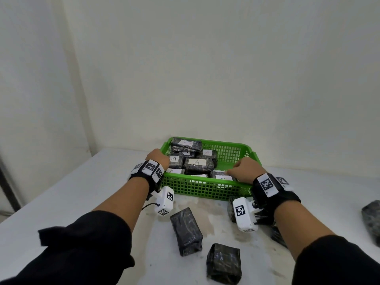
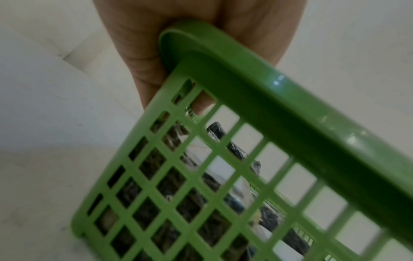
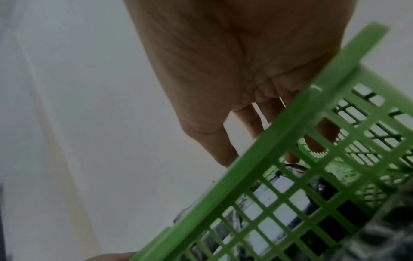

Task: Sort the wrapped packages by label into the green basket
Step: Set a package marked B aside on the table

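The green basket (image 1: 205, 188) stands mid-table and holds several black wrapped packages with white "A" labels (image 1: 197, 164) in its left part. My left hand (image 1: 157, 159) grips the basket's near-left corner; in the left wrist view its fingers (image 2: 203, 102) curl over the rim (image 2: 290, 106) into the basket. My right hand (image 1: 242, 168) reaches over the near-right rim. Its straight fingers (image 3: 250, 121) touch a labelled package (image 1: 223, 177) lying alone at the basket's near right (image 3: 279, 199). That label's letter is unclear.
Loose black packages lie on the white table in front of the basket: one (image 1: 186, 231) in the middle, one (image 1: 224, 264) nearer me, one (image 1: 372, 221) at the far right, others partly hidden under my right wrist. The basket's far right part shows bare mesh (image 1: 230, 155).
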Tool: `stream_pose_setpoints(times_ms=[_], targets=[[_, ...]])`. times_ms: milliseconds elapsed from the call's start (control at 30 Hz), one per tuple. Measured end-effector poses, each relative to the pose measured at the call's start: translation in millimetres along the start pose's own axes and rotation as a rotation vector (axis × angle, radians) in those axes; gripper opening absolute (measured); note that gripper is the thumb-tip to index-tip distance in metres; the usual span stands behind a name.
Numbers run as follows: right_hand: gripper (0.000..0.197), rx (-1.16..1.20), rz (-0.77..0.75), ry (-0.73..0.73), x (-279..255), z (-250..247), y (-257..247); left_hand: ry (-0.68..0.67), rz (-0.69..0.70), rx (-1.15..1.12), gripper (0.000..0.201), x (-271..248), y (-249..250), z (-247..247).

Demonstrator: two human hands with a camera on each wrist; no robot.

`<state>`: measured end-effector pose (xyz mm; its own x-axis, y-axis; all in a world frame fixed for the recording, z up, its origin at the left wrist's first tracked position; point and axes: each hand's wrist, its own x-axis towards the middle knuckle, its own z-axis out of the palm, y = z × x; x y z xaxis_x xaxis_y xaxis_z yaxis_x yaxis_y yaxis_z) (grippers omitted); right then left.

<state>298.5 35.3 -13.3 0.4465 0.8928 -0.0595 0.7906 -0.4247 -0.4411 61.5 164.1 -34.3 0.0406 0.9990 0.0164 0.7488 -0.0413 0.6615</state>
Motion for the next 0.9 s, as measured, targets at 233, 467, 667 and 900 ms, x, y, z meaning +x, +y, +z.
stream_pose_setpoints(times_ms=[233,467,667,900], targets=[[0.053,0.17,-0.152,0.191,-46.7,-11.4,-2.7,-0.038,0.005,0.035,0.034,-5.2,0.7,-8.5],[0.055,0.287,-0.249,0.21,-97.2,-15.1,-13.4,-0.064,0.064,0.013,0.015,-36.3,-7.1,-25.7],[0.058,0.28,-0.301,0.12,-131.4,5.2,-19.9,0.029,0.324,0.022,0.055,-83.1,-11.8,-43.2],[0.075,0.16,-0.307,-0.059,-155.7,39.8,-34.4,-0.366,0.636,0.256,0.066,-129.1,-24.9,-50.7]])
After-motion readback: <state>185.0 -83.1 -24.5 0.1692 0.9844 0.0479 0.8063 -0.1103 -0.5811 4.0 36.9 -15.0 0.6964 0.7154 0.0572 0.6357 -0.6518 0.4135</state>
